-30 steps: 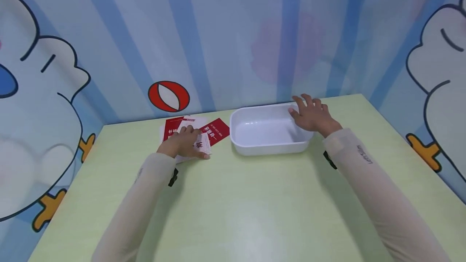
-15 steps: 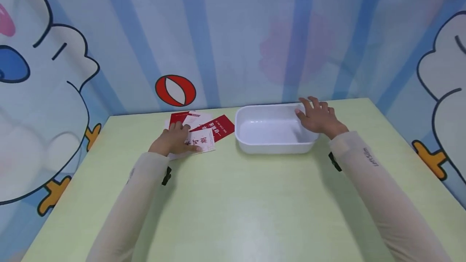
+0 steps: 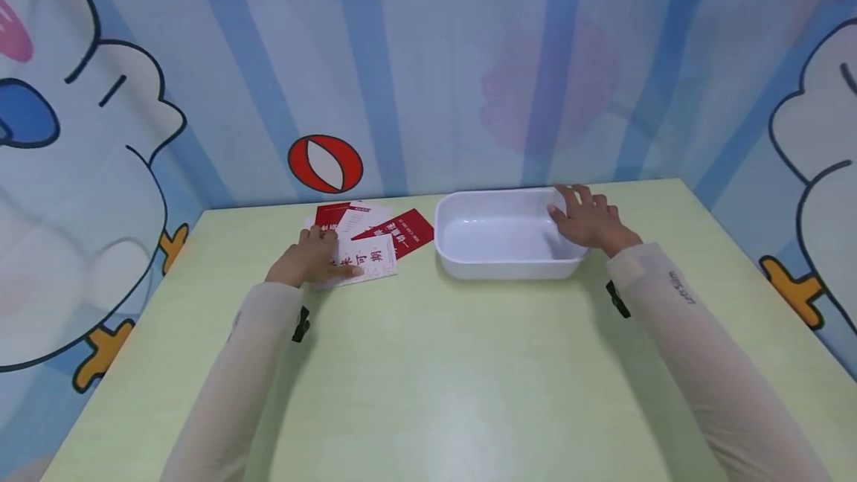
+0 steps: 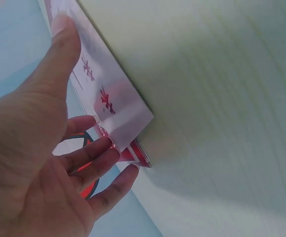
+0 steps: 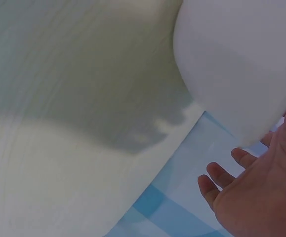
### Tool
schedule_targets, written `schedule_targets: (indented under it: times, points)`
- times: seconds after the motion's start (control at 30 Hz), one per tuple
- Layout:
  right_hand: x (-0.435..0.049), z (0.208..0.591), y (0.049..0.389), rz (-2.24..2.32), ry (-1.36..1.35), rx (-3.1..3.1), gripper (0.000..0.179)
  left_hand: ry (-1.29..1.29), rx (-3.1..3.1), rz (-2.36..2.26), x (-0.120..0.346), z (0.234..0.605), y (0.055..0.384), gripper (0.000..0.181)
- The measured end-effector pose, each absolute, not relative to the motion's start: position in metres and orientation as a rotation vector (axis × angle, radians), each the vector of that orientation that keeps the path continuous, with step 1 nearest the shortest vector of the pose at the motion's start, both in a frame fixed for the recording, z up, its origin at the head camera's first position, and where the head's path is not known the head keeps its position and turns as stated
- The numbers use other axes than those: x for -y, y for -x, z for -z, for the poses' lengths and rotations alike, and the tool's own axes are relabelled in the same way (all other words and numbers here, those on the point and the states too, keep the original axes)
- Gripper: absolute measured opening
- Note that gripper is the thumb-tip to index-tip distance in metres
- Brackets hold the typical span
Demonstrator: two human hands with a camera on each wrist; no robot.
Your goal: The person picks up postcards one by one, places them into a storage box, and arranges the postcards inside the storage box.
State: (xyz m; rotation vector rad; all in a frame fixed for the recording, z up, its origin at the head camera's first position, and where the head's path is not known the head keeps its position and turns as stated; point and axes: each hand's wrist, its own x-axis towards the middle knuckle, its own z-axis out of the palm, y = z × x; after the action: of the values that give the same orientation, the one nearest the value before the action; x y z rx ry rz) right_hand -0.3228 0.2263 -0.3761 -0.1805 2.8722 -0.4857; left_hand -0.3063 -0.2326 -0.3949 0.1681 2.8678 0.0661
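Observation:
In the head view, my left hand (image 3: 308, 257) rests at the left side of a loose pile of printed cards. The thumb lies over a white card (image 3: 375, 257) with red writing; in the left wrist view the loosely bent fingers are by the end of the cards (image 4: 105, 94). A red card (image 3: 410, 231) fans out to the right, under the white one. My right hand (image 3: 592, 223) is at the right end of a white plastic tub (image 3: 505, 271), thumb over the inside and the other fingers beyond the rim. In the right wrist view those fingers are spread, partly behind the tub (image 5: 231, 64).
The tub stands to the right of the cards, both near the back edge of a pale green table (image 3: 435, 363). Behind rises a blue striped backdrop (image 3: 442, 80) with cartoon figures, continuing on both sides.
My left hand has slid left over the cards, uncovering more of the white card's writing. The right hand's fingers have lowered at the tub's rim. The head view has shifted slightly.

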Motion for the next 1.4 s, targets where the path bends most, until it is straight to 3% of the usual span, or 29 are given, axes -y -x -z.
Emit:
schedule_targets:
  times: [1.0,1.4]
  points:
    - [-0.221,0.405,0.334,0.816,0.064,-2.947,0.06,-0.192,-2.943,-0.249,0.245,0.407,0.317,0.095]
    - [-0.213,0.4,0.33,0.755,0.051,-2.957,0.059,-0.221,-2.865,-0.622,0.249,0.41,0.318,0.069]
